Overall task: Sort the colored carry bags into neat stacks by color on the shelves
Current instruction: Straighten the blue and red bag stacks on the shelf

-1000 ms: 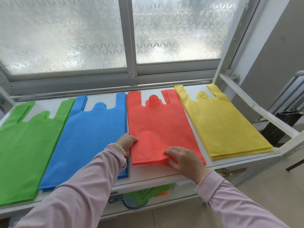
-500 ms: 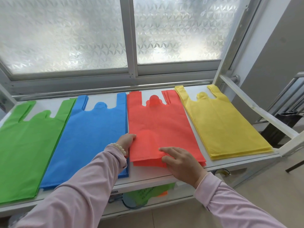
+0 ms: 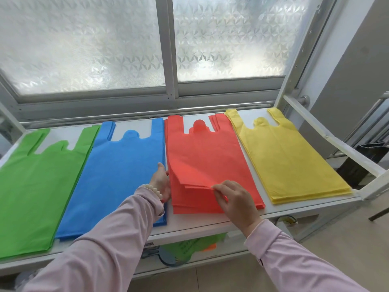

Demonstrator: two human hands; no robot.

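Your right hand (image 3: 235, 199) pinches the top red bags (image 3: 202, 157) at their 6 o'clock edge; your left hand (image 3: 162, 184), unclenched, rests against their 9 o'clock side.

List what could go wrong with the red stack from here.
1. The right hand pinches the raised near edge of the top red bags. Pulling could drag them askew, and the red stack already shows staggered near edges.
2. The left hand rests against that stack's left side, right beside the blue stack. A push there might nudge the blue edge out of line.
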